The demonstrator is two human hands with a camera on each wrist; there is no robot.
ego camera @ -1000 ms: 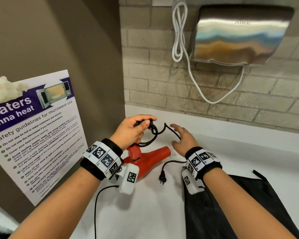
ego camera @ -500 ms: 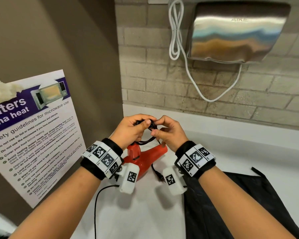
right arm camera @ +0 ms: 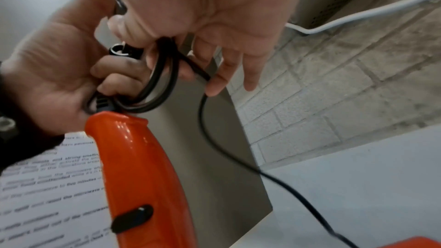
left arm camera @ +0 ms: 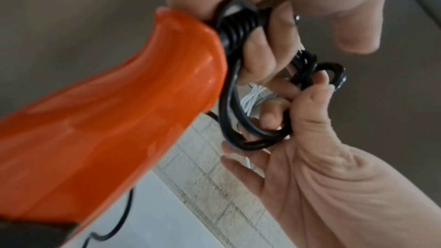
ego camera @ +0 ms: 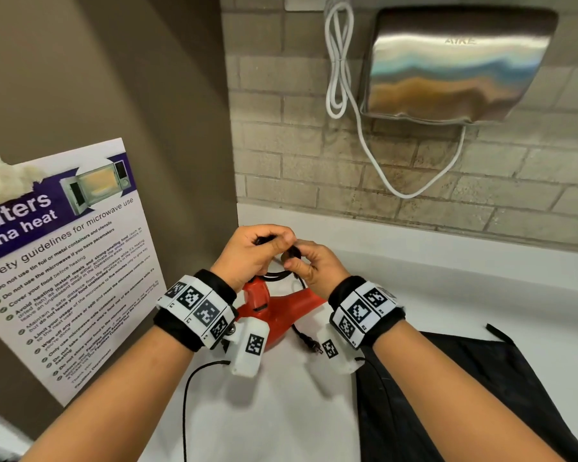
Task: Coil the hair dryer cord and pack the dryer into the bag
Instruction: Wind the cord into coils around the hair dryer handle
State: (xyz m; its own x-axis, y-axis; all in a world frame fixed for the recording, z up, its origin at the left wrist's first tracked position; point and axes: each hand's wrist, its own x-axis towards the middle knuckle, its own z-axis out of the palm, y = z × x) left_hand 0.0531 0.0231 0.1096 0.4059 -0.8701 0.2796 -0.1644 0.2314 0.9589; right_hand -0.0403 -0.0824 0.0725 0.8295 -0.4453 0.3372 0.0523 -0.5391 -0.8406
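Note:
The red hair dryer (ego camera: 276, 310) stands on the white counter with its handle (left arm camera: 114, 129) pointing up. My left hand (ego camera: 274, 240) grips several loops of the black cord (left arm camera: 229, 105) just above the handle end (right arm camera: 133, 157). My right hand (ego camera: 294, 258) meets it and pinches a strand of the cord (right arm camera: 164, 82) between thumb and fingers. The loose end trails down to the plug (ego camera: 314, 345), which lies on the counter beside the dryer. The black bag (ego camera: 464, 395) lies flat on the counter at the right, under my right forearm.
A steel hand dryer (ego camera: 454, 65) with a white cable (ego camera: 337, 61) hangs on the brick wall behind. A microwave safety poster (ego camera: 64, 261) leans against the brown wall at the left. A thin black sensor wire (ego camera: 187, 395) runs from my left wrist.
My right hand, open beside the cord a second ago, has closed in against my left hand and now pinches the cord. The plug end has been drawn in closer to the dryer.

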